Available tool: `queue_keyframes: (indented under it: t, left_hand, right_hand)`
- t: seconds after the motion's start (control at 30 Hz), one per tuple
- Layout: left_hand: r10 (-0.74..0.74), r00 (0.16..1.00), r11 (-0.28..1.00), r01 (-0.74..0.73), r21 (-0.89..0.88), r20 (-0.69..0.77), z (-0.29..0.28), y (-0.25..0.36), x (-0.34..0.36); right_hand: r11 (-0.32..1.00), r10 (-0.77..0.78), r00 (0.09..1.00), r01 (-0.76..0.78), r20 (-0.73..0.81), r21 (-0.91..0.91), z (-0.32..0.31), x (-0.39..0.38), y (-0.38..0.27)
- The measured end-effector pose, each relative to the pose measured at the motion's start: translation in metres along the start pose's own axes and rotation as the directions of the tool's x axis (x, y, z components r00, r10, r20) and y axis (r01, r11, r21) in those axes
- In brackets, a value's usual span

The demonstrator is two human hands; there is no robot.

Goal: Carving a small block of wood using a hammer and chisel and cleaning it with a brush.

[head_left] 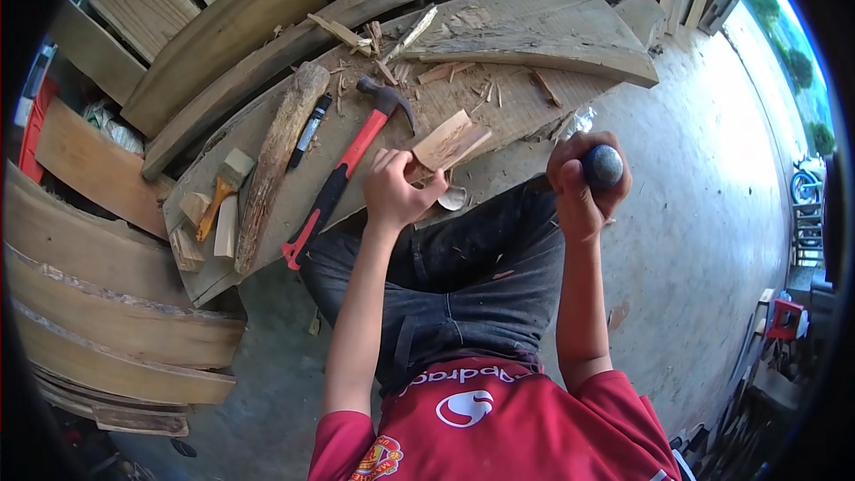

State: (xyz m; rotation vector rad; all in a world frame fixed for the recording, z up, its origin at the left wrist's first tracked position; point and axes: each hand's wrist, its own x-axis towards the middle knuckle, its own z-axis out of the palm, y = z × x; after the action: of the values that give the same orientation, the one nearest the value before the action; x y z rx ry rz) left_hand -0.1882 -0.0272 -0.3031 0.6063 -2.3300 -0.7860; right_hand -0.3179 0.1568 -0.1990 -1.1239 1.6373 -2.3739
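Note:
My left hand point(398, 194) pinches the near end of a small split wood block point(452, 140) between thumb and fingers, over the near edge of a plank bench point(356, 138). To the right, my right hand point(581, 185) is closed in a fist around a tool handle with a rounded grey metal end point(603, 167). That end faces up, and the tool's working part is hidden, so its kind cannot be told. A claw hammer point(349, 160) with a red and black grip lies left of the block. Beside my left fingers is a small pale round piece point(453, 198).
Left on the bench lie a dark marker point(310, 132), a bark-edged stick point(278, 169) and a paintbrush point(224, 191). Wood chips point(485, 93) and a thick slab point(543, 44) are at the back. Curved boards point(116, 303) are stacked at left. Concrete floor point(686, 214) extends to the right.

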Motion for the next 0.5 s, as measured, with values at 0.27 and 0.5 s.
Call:
queue_keyframes:
  t: [0.27,0.5]
  left_hand:
    - [0.025,1.000,0.991,-0.026,0.133,0.013,0.018,0.015,-0.002]
    - [0.446,0.849,0.880,-0.474,0.036,0.284,-0.013,0.018,0.047]
  right_hand:
    - [0.943,-0.033,0.998,0.013,0.054,0.332,0.021,0.033,-0.017]
    - [0.916,-0.059,0.995,0.023,0.078,0.401,0.019,0.028,-0.024]
